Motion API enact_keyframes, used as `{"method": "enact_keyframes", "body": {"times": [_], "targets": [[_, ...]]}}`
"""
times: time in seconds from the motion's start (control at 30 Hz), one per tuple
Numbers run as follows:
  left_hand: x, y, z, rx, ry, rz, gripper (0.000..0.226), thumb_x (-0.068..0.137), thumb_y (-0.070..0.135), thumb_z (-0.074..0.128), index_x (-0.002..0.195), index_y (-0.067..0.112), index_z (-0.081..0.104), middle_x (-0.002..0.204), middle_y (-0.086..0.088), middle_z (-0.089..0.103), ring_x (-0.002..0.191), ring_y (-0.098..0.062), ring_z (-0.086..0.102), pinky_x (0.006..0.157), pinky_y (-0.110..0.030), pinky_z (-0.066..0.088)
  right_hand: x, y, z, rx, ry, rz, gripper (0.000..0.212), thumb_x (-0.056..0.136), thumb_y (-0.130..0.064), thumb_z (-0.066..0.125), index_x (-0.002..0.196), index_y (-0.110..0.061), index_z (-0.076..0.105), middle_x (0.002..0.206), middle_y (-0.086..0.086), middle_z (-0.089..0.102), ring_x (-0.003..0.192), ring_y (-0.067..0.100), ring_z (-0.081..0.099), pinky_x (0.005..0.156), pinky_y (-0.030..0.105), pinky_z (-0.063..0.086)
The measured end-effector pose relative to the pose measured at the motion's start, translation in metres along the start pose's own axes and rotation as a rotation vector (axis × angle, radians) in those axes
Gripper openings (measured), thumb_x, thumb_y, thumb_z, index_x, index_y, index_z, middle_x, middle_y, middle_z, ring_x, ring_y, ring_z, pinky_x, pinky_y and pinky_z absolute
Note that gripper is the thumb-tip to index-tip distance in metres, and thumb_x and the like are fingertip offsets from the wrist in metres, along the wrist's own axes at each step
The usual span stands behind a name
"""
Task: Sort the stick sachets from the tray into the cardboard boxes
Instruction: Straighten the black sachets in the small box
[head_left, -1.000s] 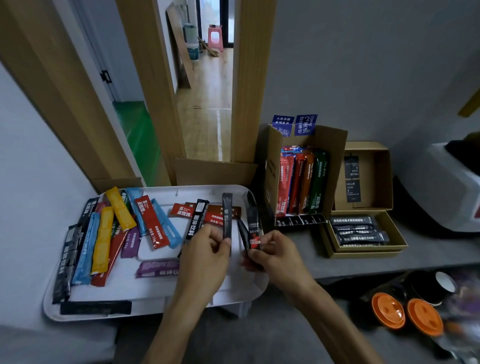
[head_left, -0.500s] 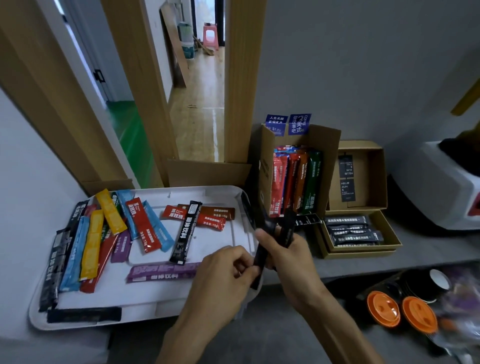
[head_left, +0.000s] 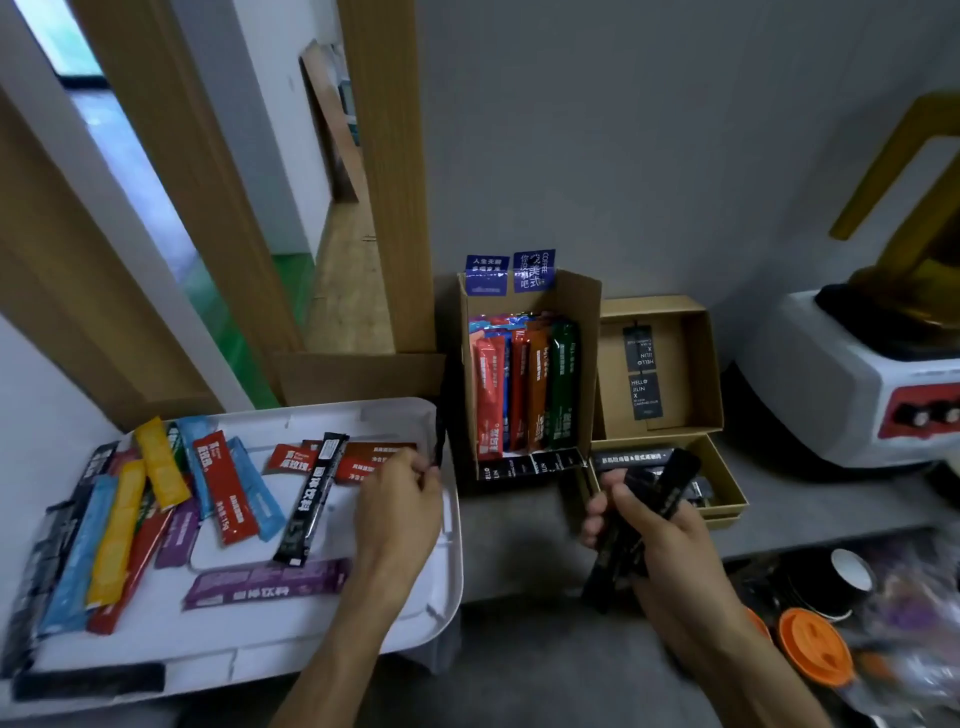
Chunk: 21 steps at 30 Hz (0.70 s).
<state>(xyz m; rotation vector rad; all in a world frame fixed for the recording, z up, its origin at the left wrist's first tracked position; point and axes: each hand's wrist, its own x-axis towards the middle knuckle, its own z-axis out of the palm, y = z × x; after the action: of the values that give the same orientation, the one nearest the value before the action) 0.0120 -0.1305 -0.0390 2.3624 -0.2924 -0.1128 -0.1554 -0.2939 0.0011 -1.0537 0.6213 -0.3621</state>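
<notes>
A white tray at the left holds several coloured and black stick sachets. My left hand hovers over the tray's right side, its fingertips pinched at the lower end of a black sachet that leans on the tray's rim. My right hand grips a bundle of black sachets just in front of the flat cardboard box, which has black sachets lying in it. A tall cardboard box between the tray and the flat box holds coloured sachets standing upright.
The flat box's lid stands open against the wall. A white appliance sits at the right. Below the shelf edge are two orange lids and a black cup. Wooden door frames rise behind the tray.
My right hand carried the black bundle rightward from the tray's edge to the flat box. My left hand let go of the bundle and moved back to the black sachet at the tray's right rim.
</notes>
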Motion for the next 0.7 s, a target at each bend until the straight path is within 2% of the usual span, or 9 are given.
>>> {"method": "enact_keyframes", "body": {"times": [0.07, 0.17, 0.2, 0.3, 0.4, 0.5, 0.57, 0.63, 0.7], "targets": [[-0.020, 0.011, -0.016, -0.136, 0.093, -0.050, 0.008, 0.097, 0.022, 0.061, 0.089, 0.024, 0.063, 0.083, 0.011, 0.067, 0.072, 0.001, 0.059, 0.058, -0.015, 0.038, 0.005, -0.007, -0.012, -0.015, -0.029, -0.001, 0.017, 0.094, -0.021, 0.054, 0.103, -0.009, 0.062, 0.071, 0.006, 0.052, 0.059, 0.017, 0.050, 0.058, 0.030, 0.043], [-0.059, 0.041, -0.034, -0.287, 0.134, -0.019, 0.010, 0.095, 0.023, 0.064, 0.087, 0.030, 0.063, 0.081, 0.010, 0.067, 0.078, -0.002, 0.063, 0.065, -0.015, 0.044, 0.012, -0.025, -0.025, -0.112, -0.104, -0.025, 0.013, 0.087, -0.029, 0.065, 0.087, -0.017, 0.068, 0.063, 0.001, 0.044, 0.055, 0.015, 0.040, 0.057, 0.032, 0.035], [-0.072, 0.053, -0.037, -0.333, 0.071, -0.008, 0.009, 0.093, 0.024, 0.065, 0.087, 0.031, 0.064, 0.081, 0.009, 0.068, 0.080, -0.004, 0.065, 0.068, -0.018, 0.047, 0.014, -0.031, -0.026, -0.150, -0.144, -0.048, 0.013, 0.086, -0.032, 0.068, 0.082, -0.019, 0.069, 0.062, 0.001, 0.043, 0.054, 0.016, 0.040, 0.055, 0.032, 0.034], [-0.102, 0.091, -0.026, -0.428, -0.224, 0.012, 0.010, 0.092, 0.025, 0.066, 0.085, 0.031, 0.067, 0.083, 0.008, 0.071, 0.082, -0.008, 0.069, 0.076, -0.029, 0.056, 0.022, -0.055, -0.032, -0.257, -0.288, -0.118, 0.017, 0.084, -0.041, 0.068, 0.086, -0.023, 0.072, 0.060, -0.002, 0.049, 0.052, 0.012, 0.045, 0.051, 0.028, 0.037], [-0.118, 0.121, 0.003, -0.458, -0.394, -0.036, 0.008, 0.095, 0.018, 0.063, 0.088, 0.021, 0.066, 0.084, 0.004, 0.075, 0.078, -0.011, 0.072, 0.080, -0.029, 0.058, 0.033, -0.076, -0.050, -0.340, -0.398, -0.152, 0.016, 0.089, -0.033, 0.069, 0.077, -0.023, 0.067, 0.059, -0.008, 0.054, 0.050, 0.008, 0.046, 0.050, 0.024, 0.037], [-0.119, 0.140, 0.030, -0.583, -0.332, -0.116, 0.006, 0.096, 0.011, 0.060, 0.093, 0.010, 0.065, 0.082, -0.005, 0.075, 0.074, -0.020, 0.072, 0.071, -0.031, 0.059, 0.045, -0.088, -0.080, -0.363, -0.374, -0.146, 0.018, 0.093, -0.022, 0.068, 0.076, -0.014, 0.067, 0.061, -0.002, 0.053, 0.052, 0.011, 0.042, 0.049, 0.025, 0.034], [-0.116, 0.148, 0.045, -0.660, -0.224, -0.128, 0.007, 0.095, 0.009, 0.062, 0.092, 0.012, 0.067, 0.081, -0.008, 0.074, 0.074, -0.019, 0.070, 0.060, -0.021, 0.053, 0.048, -0.094, -0.101, -0.397, -0.370, -0.153, 0.016, 0.094, -0.022, 0.067, 0.082, -0.011, 0.069, 0.067, 0.003, 0.059, 0.055, 0.012, 0.047, 0.050, 0.023, 0.037], [-0.110, 0.155, 0.057, -0.640, -0.120, -0.070, 0.010, 0.094, 0.009, 0.064, 0.092, 0.019, 0.067, 0.084, -0.005, 0.074, 0.078, -0.015, 0.072, 0.063, -0.019, 0.051, 0.050, -0.097, -0.118, -0.374, -0.381, -0.131, 0.014, 0.094, -0.023, 0.065, 0.087, -0.012, 0.071, 0.071, 0.005, 0.065, 0.055, 0.010, 0.051, 0.051, 0.023, 0.040], [-0.108, 0.162, 0.067, -0.636, -0.063, -0.032, 0.016, 0.092, 0.001, 0.064, 0.091, 0.017, 0.065, 0.087, -0.001, 0.073, 0.081, -0.013, 0.073, 0.067, -0.021, 0.053, 0.052, -0.098, -0.130, -0.337, -0.384, -0.090, 0.015, 0.095, -0.024, 0.063, 0.087, -0.013, 0.070, 0.062, 0.000, 0.061, 0.051, 0.010, 0.047, 0.051, 0.025, 0.038]]}}
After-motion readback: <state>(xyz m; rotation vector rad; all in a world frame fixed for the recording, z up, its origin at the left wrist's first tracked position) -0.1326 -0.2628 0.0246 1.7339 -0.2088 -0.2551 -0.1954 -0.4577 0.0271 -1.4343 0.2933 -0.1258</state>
